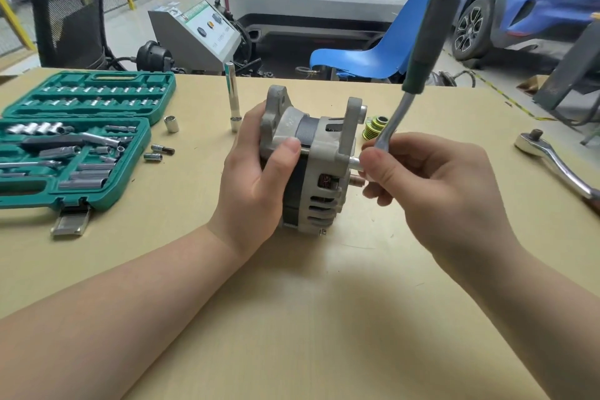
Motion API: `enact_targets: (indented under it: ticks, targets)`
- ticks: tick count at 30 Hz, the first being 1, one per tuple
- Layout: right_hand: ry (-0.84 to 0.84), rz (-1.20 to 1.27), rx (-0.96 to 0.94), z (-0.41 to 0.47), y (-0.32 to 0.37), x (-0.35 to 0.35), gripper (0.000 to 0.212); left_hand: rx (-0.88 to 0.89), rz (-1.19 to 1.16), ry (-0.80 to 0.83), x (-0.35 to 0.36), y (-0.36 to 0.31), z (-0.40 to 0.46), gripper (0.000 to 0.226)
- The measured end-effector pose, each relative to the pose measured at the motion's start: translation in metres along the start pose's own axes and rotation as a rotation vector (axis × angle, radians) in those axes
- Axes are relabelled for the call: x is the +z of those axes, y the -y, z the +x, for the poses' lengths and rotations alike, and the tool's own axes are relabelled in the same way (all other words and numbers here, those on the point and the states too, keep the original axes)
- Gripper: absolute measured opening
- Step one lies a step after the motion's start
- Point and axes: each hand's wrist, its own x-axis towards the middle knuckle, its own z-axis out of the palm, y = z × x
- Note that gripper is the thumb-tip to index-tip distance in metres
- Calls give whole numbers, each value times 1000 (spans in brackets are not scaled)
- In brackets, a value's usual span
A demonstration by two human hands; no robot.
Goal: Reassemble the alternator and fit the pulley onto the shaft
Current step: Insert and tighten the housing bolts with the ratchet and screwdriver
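Weight is the first thing to reckon with: the grey cast-metal alternator with its dark stator band (308,166) looks dense and rigid, likely heavy for its size, with smooth housing faces that could slip, so the ribbed rim and mounting ears seem the safest places to take hold. It stands on edge near the middle of the pale wooden table (324,318), shaft end pointing right. The left hand (259,178) wraps the housing from the left, fingers hidden behind it and thumb pressed over the seam, forearm lying in from the near left. The right hand (431,185) is clenched around the head of a small chrome ratchet with a grey-green handle (418,58), whose handle rises up and to the right; its socket sits on a through-bolt on the right face. The yellow-green grooved pulley (375,127) lies on the table just behind the alternator, not yet fitted. A green socket case (74,140) lies open at the far left, and a larger chrome ratchet (552,156) rests at the right.
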Motion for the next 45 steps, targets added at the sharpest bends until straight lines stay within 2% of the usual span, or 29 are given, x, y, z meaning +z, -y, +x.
enact_targets:
  ticks: [5,7,9,11,14,16,17,19,23,27,29,32,34,36,38,40,43,45]
  targets:
    - [92,258,296,2,-3,-1,34,40,35,12,-3,0,-1,35]
    - [104,329,347,-1,-6,0,36,51,46,13,-3,0,-2,35]
    - [72,255,241,-6,-10,-2,26,50,50,13,-3,-1,-1,34]
    - [22,130,58,-9,-13,-3,12,48,63,12,-3,-1,0,34]
    - [-34,-117,-280,-12,-20,-6,26,54,78,7,-2,-2,0,34]
    - [-40,-375,-554,-12,-25,-8,25,58,77,4,-2,-2,0,34]
    - [-53,-461,-646,-12,-28,-8,20,61,76,3,-2,-2,0,34]
    - [-108,-510,-707,-13,-31,-7,19,63,78,-2,-1,-1,0,35]
    - [-166,-458,-622,-15,-34,-1,33,41,67,-15,0,-1,-1,33]
    - [-150,-381,-515,-15,-27,3,17,26,36,-19,1,2,-1,38]
    - [-134,-272,-384,-16,-23,7,9,26,35,-18,1,1,0,42]
    - [-81,-53,-147,-11,-12,8,15,23,32,-15,0,1,1,42]
    - [-23,134,47,-5,-6,6,9,29,32,1,-1,1,1,39]
    - [48,313,237,-1,-7,3,24,43,29,12,-1,1,-1,39]
    - [80,413,342,2,-7,1,36,50,36,15,-2,0,-1,41]
    - [85,387,310,2,-8,0,37,40,40,9,-2,0,-1,42]
    - [57,180,99,0,-10,-5,14,33,53,1,-2,-1,-1,44]
    - [46,90,-52,0,-11,-9,13,36,59,-5,-2,-2,-1,45]
